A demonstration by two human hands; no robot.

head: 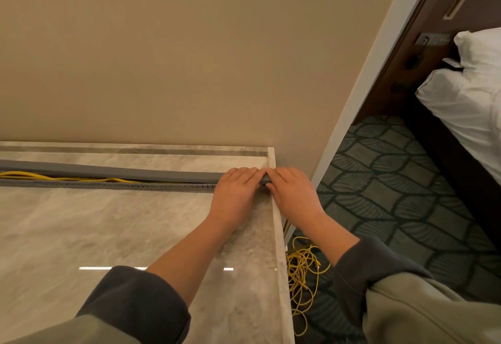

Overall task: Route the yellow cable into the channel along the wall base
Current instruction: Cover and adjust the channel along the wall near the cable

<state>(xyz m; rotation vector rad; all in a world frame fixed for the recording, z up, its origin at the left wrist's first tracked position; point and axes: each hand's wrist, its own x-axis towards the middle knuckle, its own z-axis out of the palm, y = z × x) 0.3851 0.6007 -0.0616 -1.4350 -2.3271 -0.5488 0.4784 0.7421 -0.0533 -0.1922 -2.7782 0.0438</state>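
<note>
A long grey channel (141, 174) runs along the foot of the beige wall on a marble surface (108, 221). Its left part stands open and the yellow cable (81, 179) lies inside it there. Both hands meet at the channel's right end by the corner. My left hand (234, 189) lies palm down on the channel with its fingers pressing it. My right hand (291, 191) lies beside it with fingers laid over the end piece. A loose tangle of yellow cable (301, 270) lies on the carpet below the marble edge.
The marble edge (282, 262) drops to a patterned dark carpet (406, 194) on the right. A white door frame (360, 94) rises at the wall corner. A bed with white linen (466, 99) and a dark wooden headboard (401, 59) stands at the far right.
</note>
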